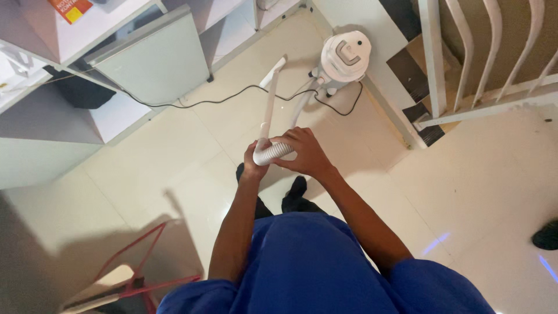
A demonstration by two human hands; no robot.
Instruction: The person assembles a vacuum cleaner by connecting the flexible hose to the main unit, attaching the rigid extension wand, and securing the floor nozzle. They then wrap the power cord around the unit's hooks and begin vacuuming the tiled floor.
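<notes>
A blue short-sleeved shirt (308, 267) fills the bottom of the view, and both bare forearms reach forward from it over the pale tiled floor (482, 192). The right hand (305, 152) lies over the ribbed white vacuum hose (275, 152), its fingers curled together around the top of the hose where it bends. The left hand (253, 164) grips the same hose from the other side, just below the point where it joins the rigid white wand (269, 107); its fingers are wrapped behind the hose and mostly hidden. The two hands sit close together, almost touching.

The wand slants away from the hands to a flat floor nozzle (273, 72) resting on the tiles. The hose loops on to a white canister vacuum cleaner (344, 56) standing near the wall, well apart from the hands. A black power cord (192, 103) trails across the floor toward a grey cabinet (154, 58). Dark shoes (293, 195) show beneath the hands. A red-framed chair (136, 273) stands at lower left, and a white railing (482, 58) at upper right.
</notes>
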